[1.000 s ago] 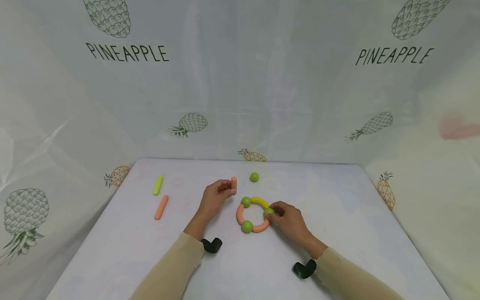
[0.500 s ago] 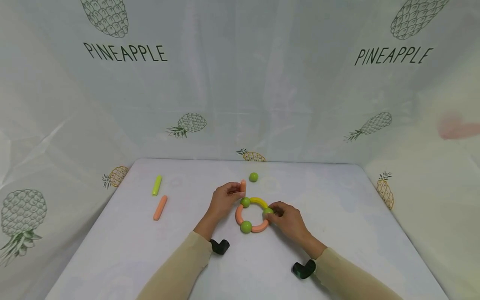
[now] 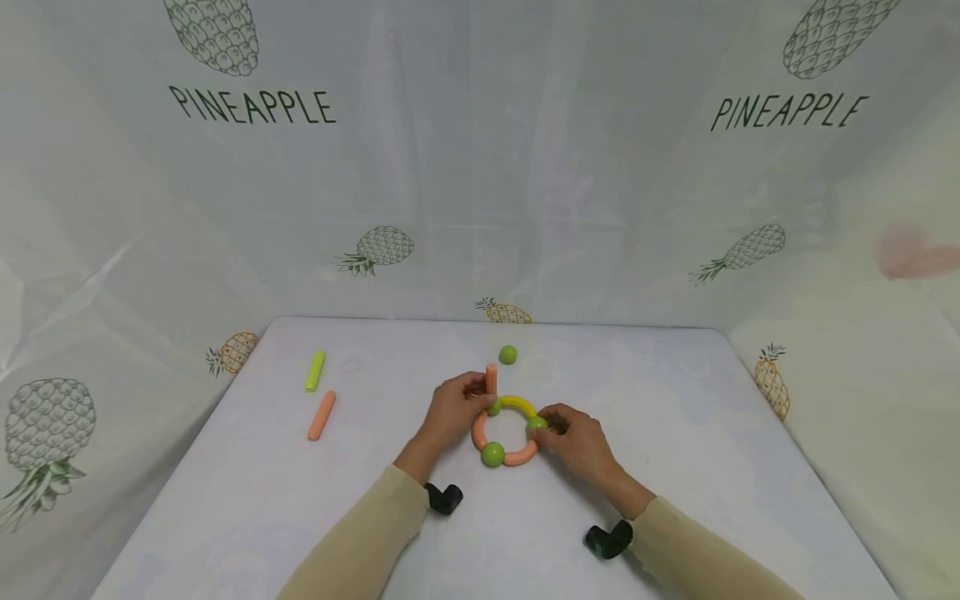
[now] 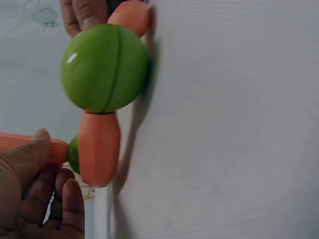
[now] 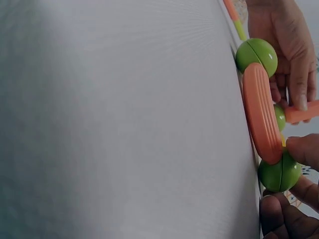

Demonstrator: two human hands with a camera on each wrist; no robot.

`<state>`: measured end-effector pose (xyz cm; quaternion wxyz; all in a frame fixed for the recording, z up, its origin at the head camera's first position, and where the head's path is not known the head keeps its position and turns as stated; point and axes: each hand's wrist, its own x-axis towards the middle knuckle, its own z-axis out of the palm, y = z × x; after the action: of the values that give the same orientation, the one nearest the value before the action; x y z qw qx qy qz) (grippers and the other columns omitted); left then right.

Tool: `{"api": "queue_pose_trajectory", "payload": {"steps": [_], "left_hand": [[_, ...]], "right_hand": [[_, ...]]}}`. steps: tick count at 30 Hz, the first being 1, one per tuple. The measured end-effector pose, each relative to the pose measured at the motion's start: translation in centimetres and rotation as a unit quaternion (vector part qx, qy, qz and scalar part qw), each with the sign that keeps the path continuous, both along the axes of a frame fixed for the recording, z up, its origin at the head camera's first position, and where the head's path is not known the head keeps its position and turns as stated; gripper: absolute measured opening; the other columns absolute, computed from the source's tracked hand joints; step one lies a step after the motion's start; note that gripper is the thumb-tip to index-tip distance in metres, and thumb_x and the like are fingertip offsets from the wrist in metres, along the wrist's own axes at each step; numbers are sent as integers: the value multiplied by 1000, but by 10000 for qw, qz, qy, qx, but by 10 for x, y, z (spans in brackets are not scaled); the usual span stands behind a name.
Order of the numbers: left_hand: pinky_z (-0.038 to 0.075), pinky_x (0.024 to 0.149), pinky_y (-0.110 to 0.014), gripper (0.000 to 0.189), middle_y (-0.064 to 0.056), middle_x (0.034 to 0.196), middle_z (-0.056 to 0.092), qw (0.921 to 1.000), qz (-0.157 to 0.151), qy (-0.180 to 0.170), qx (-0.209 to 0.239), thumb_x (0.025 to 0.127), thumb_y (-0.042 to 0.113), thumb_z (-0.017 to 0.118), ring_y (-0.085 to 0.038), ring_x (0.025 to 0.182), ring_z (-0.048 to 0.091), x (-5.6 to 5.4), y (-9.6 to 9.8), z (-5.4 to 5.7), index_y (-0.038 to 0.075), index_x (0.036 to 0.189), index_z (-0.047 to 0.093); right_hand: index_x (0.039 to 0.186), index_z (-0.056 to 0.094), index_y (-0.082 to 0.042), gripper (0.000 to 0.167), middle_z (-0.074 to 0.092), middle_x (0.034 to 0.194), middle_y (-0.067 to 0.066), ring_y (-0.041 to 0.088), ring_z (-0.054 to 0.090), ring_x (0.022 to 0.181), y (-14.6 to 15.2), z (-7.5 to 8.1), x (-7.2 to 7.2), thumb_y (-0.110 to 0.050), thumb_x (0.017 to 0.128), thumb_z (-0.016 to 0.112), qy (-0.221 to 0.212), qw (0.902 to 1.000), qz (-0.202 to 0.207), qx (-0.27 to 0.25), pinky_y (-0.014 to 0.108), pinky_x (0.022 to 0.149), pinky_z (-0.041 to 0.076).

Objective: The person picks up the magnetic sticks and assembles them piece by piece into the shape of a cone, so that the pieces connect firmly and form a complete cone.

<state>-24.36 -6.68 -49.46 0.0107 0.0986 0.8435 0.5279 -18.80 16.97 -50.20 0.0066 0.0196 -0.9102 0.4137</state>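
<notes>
Near the middle of the table lies a ring of green balls joined by a yellow curved rod (image 3: pixel 519 404) and two orange curved rods (image 3: pixel 479 429). My left hand (image 3: pixel 450 408) pinches a straight orange rod (image 3: pixel 491 379) between thumb and fingers, upright in the head view. The rod's lower end meets the ring's back-left green ball (image 4: pixel 73 153), which the thumb partly covers. At the ring's right side, my right hand (image 3: pixel 577 442) holds another green ball (image 5: pixel 280 173) between thumb and fingers. The front green ball (image 3: pixel 492 454) stands untouched by either hand.
A loose green ball (image 3: pixel 508 355) sits behind the ring. Off to the left lie a yellow-green rod (image 3: pixel 315 371) and a second straight orange rod (image 3: pixel 322 416). A pineapple-print sheet (image 3: pixel 517 167) hangs around the white table (image 3: pixel 675 375).
My left hand has moved right and slightly toward me, bringing the straight orange rod onto the back-left green ball. The right hand has stayed at its ball.
</notes>
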Motion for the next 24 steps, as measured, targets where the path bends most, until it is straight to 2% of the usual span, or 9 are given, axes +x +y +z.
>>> {"api": "queue_pose_trajectory", "payload": {"steps": [5, 13, 18, 24], "left_hand": [[58, 84, -31, 31, 2, 106, 77, 9992, -62, 84, -398, 96, 23, 79, -11, 92, 67, 1, 2, -4, 12, 126, 75], [59, 90, -36, 38, -3, 114, 78, 9988, -184, 147, -420, 97, 22, 78, -16, 100, 71, -2, 6, -4, 10, 133, 73], [59, 93, -39, 42, -5, 123, 76, 9990, -72, 136, -419, 96, 24, 80, -19, 106, 72, 1, 3, -6, 14, 136, 72], [57, 96, -40, 34, -3, 122, 72, 9995, 108, 31, -305, 94, 27, 82, -18, 106, 67, 9, -4, -7, 16, 124, 72]], "right_hand": [[114, 75, -12, 30, 72, 98, -2, 12, 59, 84, 1, 0, 2, -24, 89, 85, -25, 10000, 19, -15, 26, 72, 49], [110, 75, -14, 28, 70, 90, -4, 12, 58, 81, 0, -3, 4, -26, 88, 87, 84, 10000, 19, 7, 26, 71, 47], [108, 75, -14, 27, 69, 90, -5, 11, 58, 80, -1, -2, 6, -25, 87, 88, 135, 9999, 72, -21, 25, 69, 46], [113, 74, -15, 31, 68, 98, -3, 11, 57, 84, 0, -1, 7, -24, 87, 87, 171, 9995, 279, 14, 26, 73, 48]]}}
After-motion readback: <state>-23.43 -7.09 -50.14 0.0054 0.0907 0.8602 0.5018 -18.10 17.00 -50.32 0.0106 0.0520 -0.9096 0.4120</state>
